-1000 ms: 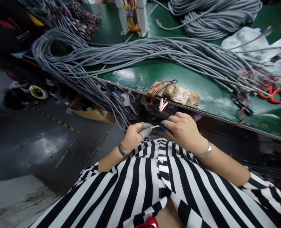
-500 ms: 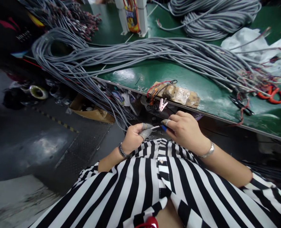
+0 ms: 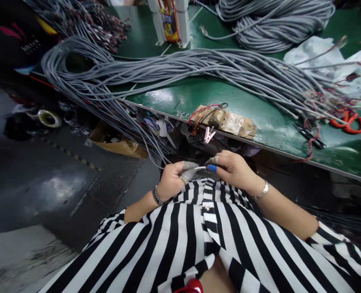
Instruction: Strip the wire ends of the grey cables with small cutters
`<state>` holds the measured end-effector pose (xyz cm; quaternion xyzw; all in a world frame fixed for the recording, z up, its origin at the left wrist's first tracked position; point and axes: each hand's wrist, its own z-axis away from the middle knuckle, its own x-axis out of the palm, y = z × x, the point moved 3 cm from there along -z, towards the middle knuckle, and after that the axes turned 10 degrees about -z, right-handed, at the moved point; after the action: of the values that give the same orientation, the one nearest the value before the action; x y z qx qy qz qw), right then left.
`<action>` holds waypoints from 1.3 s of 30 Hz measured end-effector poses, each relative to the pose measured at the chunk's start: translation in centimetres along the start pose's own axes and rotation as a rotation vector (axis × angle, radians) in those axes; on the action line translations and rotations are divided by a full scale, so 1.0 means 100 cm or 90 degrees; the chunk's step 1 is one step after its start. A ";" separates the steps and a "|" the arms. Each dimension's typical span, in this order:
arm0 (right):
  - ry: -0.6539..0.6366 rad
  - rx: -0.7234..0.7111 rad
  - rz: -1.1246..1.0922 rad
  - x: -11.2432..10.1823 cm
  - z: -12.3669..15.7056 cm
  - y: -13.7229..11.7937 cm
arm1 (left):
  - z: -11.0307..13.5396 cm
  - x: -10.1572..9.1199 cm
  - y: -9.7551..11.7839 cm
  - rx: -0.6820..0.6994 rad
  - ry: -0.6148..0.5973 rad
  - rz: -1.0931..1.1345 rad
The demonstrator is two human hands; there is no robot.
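Observation:
My left hand [image 3: 174,177], with grey finger covers on thumb and forefinger, pinches a thin grey cable close to its end. The cable end [image 3: 201,167] sticks out to the right between my hands, pale and narrow. At its tip my right hand [image 3: 234,169] is closed, with a grey cover on one finger and blue on the thumb. Its fingertips meet at the end of the cable; the fine wires there are too small to make out. Several grey cables [image 3: 146,138] run down from the table edge toward my left hand.
A long bundle of grey cables [image 3: 174,67] lies across the green table [image 3: 180,95]. Near the edge are a taped wooden block [image 3: 234,123] and a pink clip [image 3: 209,134]. Red-handled scissors [image 3: 356,123] lie at the right. An open cardboard box [image 3: 119,146] stands below.
My right hand has moved slightly down and left and turned, so its blue thumb cover shows more. My left hand keeps its hold and has hardly moved.

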<state>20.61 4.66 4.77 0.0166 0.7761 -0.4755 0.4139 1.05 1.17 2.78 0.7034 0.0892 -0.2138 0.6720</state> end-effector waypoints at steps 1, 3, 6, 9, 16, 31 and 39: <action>0.009 0.015 -0.075 0.004 0.001 0.004 | 0.000 0.000 0.000 0.009 -0.006 -0.004; 0.038 0.062 -0.214 0.013 0.002 0.011 | 0.000 0.001 0.002 0.029 -0.021 -0.018; 0.097 0.135 -0.267 0.021 0.003 0.014 | -0.003 0.001 0.005 0.073 -0.011 -0.045; 0.070 0.134 -0.092 0.017 0.002 0.004 | -0.005 0.001 0.004 0.095 0.024 -0.054; -0.036 0.152 -0.224 0.006 -0.001 0.003 | -0.006 0.003 -0.004 0.149 0.047 -0.115; 0.076 0.081 -0.070 0.004 -0.001 0.005 | -0.017 0.003 -0.012 0.099 -0.005 -0.093; -0.085 0.317 -0.678 0.045 -0.002 0.029 | -0.015 0.003 -0.007 0.149 -0.049 -0.012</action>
<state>18.71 4.74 -0.23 -0.3087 0.5151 -0.7854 0.1502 1.29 2.69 2.06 0.7675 0.0443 -0.2561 0.5860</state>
